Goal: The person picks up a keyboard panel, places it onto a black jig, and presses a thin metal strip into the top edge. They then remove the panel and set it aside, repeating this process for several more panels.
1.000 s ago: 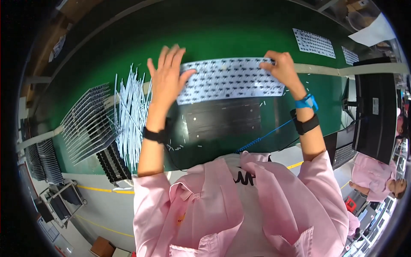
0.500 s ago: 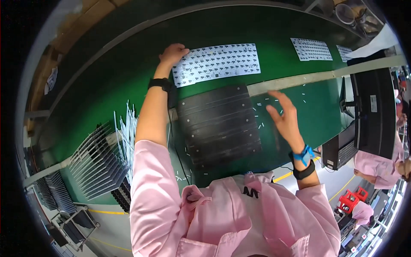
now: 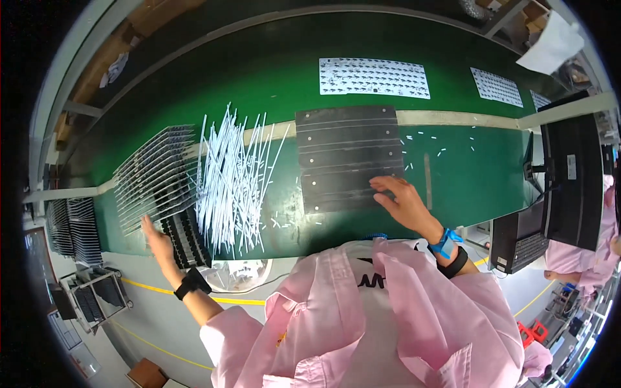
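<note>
My left grip (image 3: pixel 159 243) is at the racked boards (image 3: pixel 154 169) on the desk (image 3: pixel 469 184); whether it grasps one, I can't tell. My right grip (image 3: pixel 402 202), loose and empty, is over the black plate (image 3: pixel 346 158).

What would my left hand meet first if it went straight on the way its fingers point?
Most likely the near end of the row of thin panels. Your left hand points toward them, but depth is unclear, so its fingertips may already be touching.
</note>
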Available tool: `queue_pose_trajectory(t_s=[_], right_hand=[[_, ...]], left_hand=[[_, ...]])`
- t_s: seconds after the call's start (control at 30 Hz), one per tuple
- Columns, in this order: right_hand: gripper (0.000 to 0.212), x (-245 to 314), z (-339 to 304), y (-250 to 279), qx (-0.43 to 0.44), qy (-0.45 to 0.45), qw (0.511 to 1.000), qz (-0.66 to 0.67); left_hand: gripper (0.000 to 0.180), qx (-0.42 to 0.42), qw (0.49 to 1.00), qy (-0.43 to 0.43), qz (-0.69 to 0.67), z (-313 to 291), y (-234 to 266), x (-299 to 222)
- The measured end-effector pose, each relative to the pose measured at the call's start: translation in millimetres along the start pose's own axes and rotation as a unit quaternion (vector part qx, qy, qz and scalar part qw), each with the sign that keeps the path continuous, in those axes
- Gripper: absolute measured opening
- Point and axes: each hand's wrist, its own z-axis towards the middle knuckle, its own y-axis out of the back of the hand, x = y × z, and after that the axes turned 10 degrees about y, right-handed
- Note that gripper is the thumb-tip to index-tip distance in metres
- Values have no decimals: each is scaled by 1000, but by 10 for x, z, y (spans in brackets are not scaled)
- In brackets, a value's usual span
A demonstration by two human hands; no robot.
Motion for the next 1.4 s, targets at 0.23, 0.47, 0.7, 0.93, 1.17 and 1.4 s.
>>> queue_pose_trajectory(t_s=[0.23, 0.47, 0.7, 0.93, 1.17, 1.4], right_hand=[[24, -14, -241, -40, 54, 57, 993, -90], [25, -45, -504, 60, 43, -6, 998, -46], [24, -93, -751, 191, 2, -53, 996, -75], [18, -28, -647, 255, -16, 28, 994, -107], [22, 537, -376, 578, -145, 144, 971, -128], [13, 729, 159, 460, 21, 191, 892, -409]], left_hand=[[45, 44, 998, 12, -42, 91, -317, 198], [35, 102, 987, -40, -116, 242, -304, 530], [44, 111, 988, -26, -101, 350, -225, -58], [40, 102, 988, -110, 29, 663, -208, 541], [12, 217, 939, -263, -43, 165, 1292, -1983], [20, 279, 829, -450, -178, -666, 936, -3911]])
